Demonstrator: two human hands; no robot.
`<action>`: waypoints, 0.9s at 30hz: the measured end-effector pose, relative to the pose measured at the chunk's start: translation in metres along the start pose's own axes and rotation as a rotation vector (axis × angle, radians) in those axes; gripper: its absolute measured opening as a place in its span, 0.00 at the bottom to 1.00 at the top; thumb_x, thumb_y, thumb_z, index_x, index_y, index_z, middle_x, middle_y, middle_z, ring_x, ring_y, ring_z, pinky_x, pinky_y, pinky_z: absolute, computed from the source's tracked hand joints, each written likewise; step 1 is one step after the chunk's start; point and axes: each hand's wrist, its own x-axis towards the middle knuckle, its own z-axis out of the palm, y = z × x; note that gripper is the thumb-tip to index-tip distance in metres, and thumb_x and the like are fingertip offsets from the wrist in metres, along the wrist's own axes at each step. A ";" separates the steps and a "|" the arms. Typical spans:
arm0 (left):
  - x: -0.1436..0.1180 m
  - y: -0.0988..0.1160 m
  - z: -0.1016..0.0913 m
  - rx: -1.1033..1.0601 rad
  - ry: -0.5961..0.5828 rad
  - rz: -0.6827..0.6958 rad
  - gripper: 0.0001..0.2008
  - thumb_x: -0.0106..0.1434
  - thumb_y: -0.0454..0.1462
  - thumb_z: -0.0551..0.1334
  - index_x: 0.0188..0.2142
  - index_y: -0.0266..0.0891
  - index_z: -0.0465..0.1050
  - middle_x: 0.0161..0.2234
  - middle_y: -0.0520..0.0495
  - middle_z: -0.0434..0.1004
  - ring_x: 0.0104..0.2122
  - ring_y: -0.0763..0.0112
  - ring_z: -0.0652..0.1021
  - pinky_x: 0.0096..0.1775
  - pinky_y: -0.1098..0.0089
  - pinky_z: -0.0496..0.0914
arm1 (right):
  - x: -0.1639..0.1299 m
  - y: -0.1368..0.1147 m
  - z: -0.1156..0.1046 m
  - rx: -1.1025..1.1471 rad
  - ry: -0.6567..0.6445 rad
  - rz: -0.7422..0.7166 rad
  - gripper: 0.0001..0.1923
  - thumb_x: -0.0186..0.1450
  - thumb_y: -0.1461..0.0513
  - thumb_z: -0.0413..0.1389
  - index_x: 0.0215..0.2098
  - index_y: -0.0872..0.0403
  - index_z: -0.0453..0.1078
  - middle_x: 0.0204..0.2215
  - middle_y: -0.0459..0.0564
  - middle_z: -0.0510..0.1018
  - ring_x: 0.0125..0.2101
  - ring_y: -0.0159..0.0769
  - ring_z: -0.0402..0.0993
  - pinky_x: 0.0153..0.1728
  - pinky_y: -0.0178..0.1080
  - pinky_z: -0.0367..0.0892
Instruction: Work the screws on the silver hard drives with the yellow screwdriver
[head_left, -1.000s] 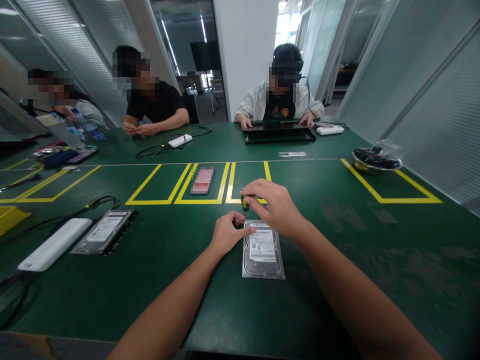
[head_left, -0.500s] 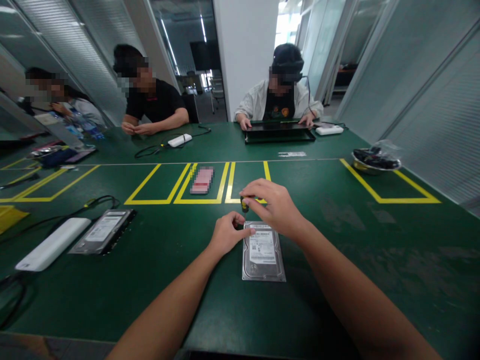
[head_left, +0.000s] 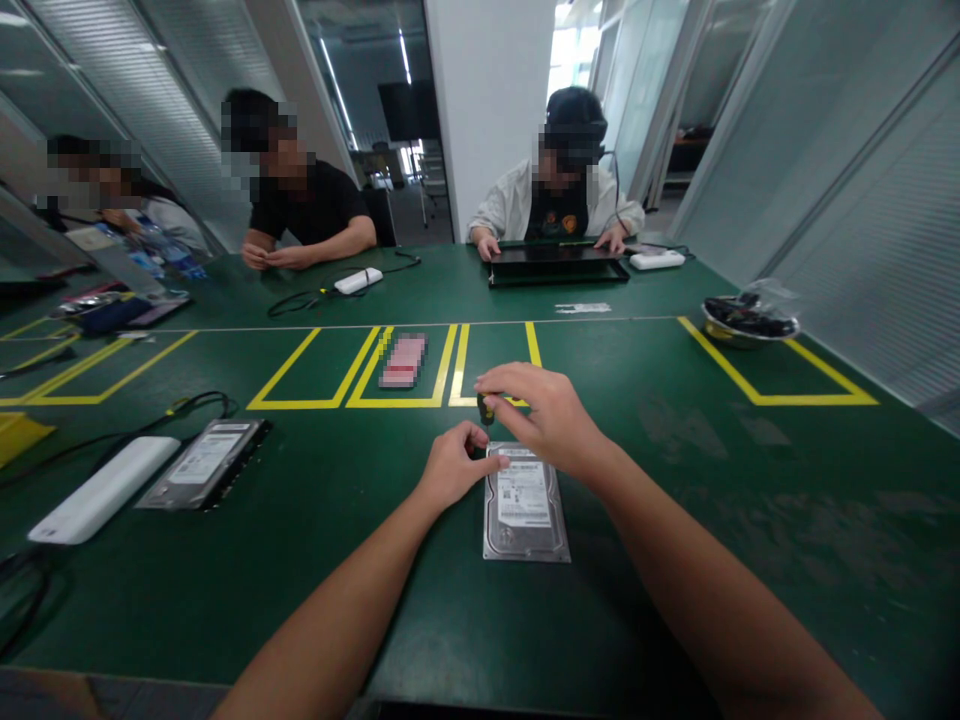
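While the left grip (head_left: 452,467) holds the hard drive (head_left: 526,515), the right grip (head_left: 551,408) clasps a screwdriver (head_left: 484,411) above.

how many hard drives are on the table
2: one hard drive under the left hand, a second drive farther left beside a white device. Far-left clutter may hide others.

On the table (head_left: 187,600), a bowl (head_left: 731,337) stands behind, right of 2 hard drives (head_left: 523,500).

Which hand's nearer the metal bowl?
Right. The right hand, on the screwdriver, is left of the bowl; the left hand, at the hard drive, is farther left.
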 end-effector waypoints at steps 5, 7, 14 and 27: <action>0.000 0.000 0.000 0.010 0.000 0.022 0.19 0.49 0.48 0.71 0.32 0.39 0.69 0.29 0.54 0.73 0.28 0.72 0.71 0.31 0.72 0.63 | -0.001 -0.001 0.000 0.000 0.009 0.025 0.08 0.66 0.66 0.55 0.42 0.57 0.75 0.42 0.55 0.79 0.44 0.37 0.75 0.47 0.41 0.70; 0.000 -0.001 0.000 0.016 -0.004 0.033 0.19 0.49 0.48 0.71 0.32 0.39 0.69 0.28 0.54 0.73 0.29 0.72 0.71 0.31 0.72 0.63 | -0.001 0.000 0.001 0.003 0.006 0.029 0.08 0.66 0.66 0.55 0.42 0.56 0.75 0.42 0.54 0.78 0.44 0.37 0.74 0.47 0.41 0.69; 0.002 -0.001 -0.001 0.022 -0.012 0.051 0.18 0.50 0.47 0.70 0.31 0.39 0.68 0.28 0.54 0.72 0.28 0.73 0.70 0.31 0.72 0.62 | -0.002 0.000 0.000 0.005 -0.024 0.042 0.10 0.67 0.67 0.54 0.44 0.56 0.74 0.41 0.54 0.78 0.44 0.36 0.74 0.47 0.41 0.69; 0.001 0.000 -0.003 0.006 -0.010 0.035 0.18 0.50 0.47 0.70 0.32 0.39 0.69 0.28 0.54 0.72 0.28 0.72 0.71 0.32 0.72 0.63 | -0.002 0.000 0.002 -0.003 0.009 0.048 0.09 0.68 0.65 0.54 0.43 0.56 0.75 0.42 0.55 0.77 0.44 0.37 0.74 0.46 0.42 0.69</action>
